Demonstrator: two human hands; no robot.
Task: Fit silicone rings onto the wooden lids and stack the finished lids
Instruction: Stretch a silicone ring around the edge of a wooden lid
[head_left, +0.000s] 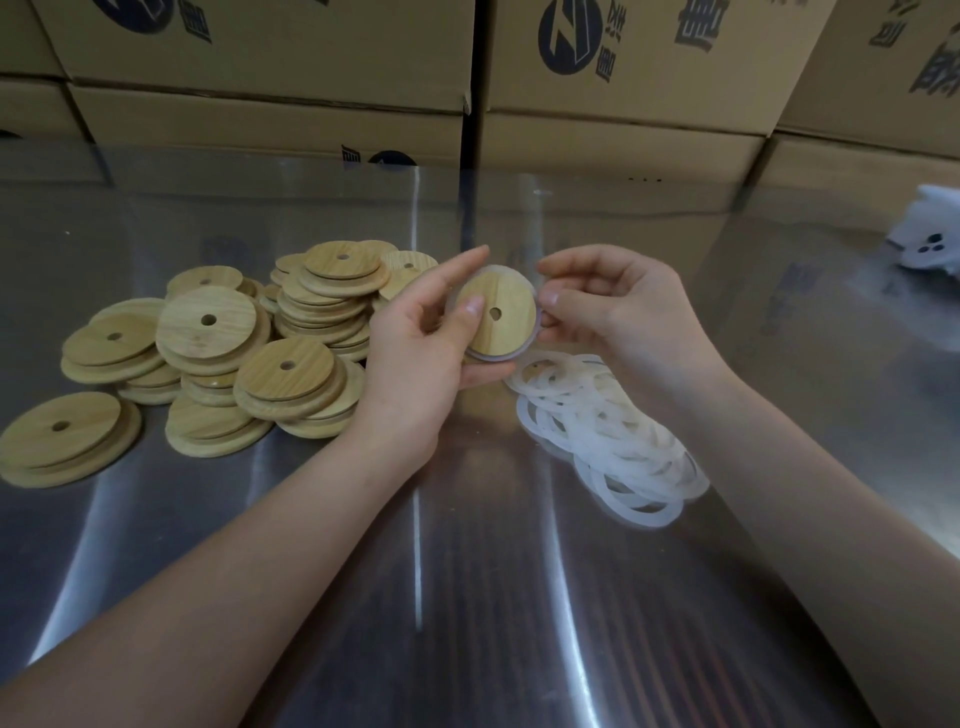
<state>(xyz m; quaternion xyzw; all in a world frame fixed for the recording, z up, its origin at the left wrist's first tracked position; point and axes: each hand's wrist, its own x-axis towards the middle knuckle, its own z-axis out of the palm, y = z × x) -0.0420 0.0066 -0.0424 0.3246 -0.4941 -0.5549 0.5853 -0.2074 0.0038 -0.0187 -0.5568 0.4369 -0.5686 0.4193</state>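
Midway, you were fitting a ring on a lid.
Your left hand gripped the lid above the table; your right hand pinched the ring's edge. Next, I judged, it needed pressing flush, then stacking by the pile.

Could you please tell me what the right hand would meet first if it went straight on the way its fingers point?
The right hand points leftward at the round wooden lid, whose translucent silicone ring it pinches; it would meet that first, then probably the left hand.
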